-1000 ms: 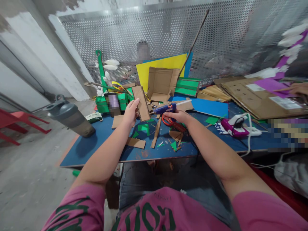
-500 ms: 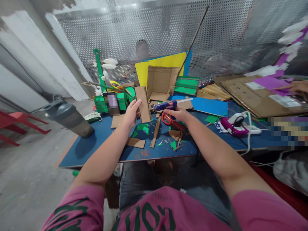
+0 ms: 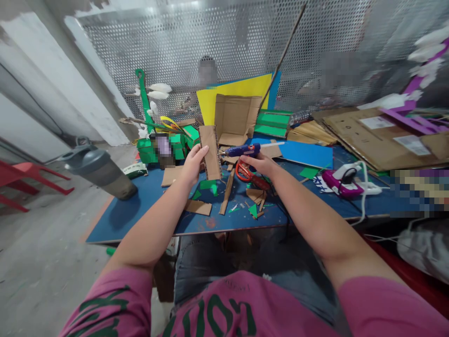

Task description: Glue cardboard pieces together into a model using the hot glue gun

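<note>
My left hand (image 3: 195,161) grips a narrow brown cardboard strip (image 3: 211,157) by its left edge, holding it upright above the table. In my right hand (image 3: 260,161) is a blue hot glue gun (image 3: 242,150), with a white glue stick (image 3: 272,144) jutting from its back. The gun's nozzle points left and is close to the strip's right edge; I cannot tell whether it touches. Red-handled scissors (image 3: 244,171) lie just under the gun. Cardboard offcuts (image 3: 199,208) and green scraps (image 3: 253,211) are scattered below my hands.
A shaker bottle (image 3: 101,167) stands at the table's left end. Behind my hands are an open cardboard box (image 3: 233,117), a yellow sheet (image 3: 206,105) and a blue board (image 3: 308,154). A purple power strip (image 3: 341,184) with cables sits at right, near flattened cardboard (image 3: 351,140).
The glue gun has shifted slightly right and up, its nozzle still near the strip's edge. The cardboard strip has moved a little right. The other person's hand at far right has left view.
</note>
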`<state>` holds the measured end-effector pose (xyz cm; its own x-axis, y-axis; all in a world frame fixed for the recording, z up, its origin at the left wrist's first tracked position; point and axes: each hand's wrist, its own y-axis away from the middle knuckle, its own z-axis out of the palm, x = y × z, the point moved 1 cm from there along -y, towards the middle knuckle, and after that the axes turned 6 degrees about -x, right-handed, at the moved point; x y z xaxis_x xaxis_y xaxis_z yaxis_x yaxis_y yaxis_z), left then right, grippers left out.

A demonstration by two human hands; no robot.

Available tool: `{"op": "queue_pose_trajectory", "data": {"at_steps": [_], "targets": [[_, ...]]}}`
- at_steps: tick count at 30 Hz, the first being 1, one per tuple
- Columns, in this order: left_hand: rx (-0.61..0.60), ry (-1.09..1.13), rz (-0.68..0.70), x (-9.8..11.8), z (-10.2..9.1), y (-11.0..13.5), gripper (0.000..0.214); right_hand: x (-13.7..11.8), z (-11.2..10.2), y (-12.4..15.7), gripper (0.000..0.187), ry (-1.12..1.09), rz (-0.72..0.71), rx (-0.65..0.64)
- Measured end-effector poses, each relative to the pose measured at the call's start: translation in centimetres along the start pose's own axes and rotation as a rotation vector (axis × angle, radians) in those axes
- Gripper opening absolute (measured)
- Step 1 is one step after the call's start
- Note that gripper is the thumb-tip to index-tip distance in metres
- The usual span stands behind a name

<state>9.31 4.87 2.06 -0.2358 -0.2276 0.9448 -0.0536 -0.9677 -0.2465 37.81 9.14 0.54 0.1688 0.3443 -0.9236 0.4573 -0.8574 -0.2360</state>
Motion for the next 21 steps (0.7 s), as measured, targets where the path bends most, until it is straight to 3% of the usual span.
{"op": "queue_pose_trajectory", "data": {"at_steps": [13, 21], "targets": [[-0.038, -0.023, 0.006, 0.3, 0.4, 0.4, 0.054, -0.9, 0.2, 0.3, 0.056, 0.039, -0.081, 0.01], [-0.055, -0.065, 0.039, 0.1, 0.1, 0.3, 0.05, -1.8, 0.3, 0.5, 0.057, 0.001, -0.112, 0.117]]}}
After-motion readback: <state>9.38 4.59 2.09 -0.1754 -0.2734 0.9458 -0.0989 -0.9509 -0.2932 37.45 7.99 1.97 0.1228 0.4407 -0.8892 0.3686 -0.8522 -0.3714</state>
